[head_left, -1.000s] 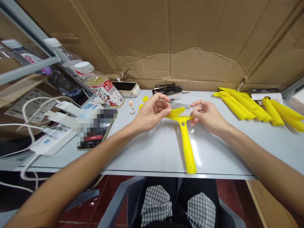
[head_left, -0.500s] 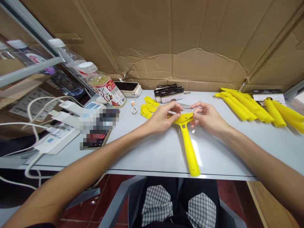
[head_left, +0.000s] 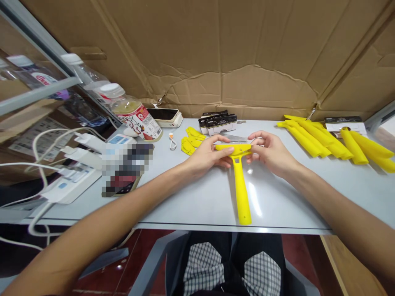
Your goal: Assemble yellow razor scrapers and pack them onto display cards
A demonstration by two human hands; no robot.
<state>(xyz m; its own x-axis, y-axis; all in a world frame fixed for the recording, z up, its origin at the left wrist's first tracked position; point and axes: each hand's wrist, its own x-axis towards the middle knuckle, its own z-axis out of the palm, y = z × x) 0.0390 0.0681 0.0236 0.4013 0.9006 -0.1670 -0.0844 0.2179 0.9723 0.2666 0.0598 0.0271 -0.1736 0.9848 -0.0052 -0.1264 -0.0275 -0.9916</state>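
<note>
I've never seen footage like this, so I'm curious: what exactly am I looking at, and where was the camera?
There's no machine here: these are a person's own two bare hands. The pictures come from a camera worn on the person's head, looking forward and down, so you see roughly what they see. Their left hand and right hand both hold the head of a yellow plastic scraper, whose handle lies on the pale table. Nearby lie small yellow plastic pieces, black-and-white packets and a row of longer yellow pieces.
</note>
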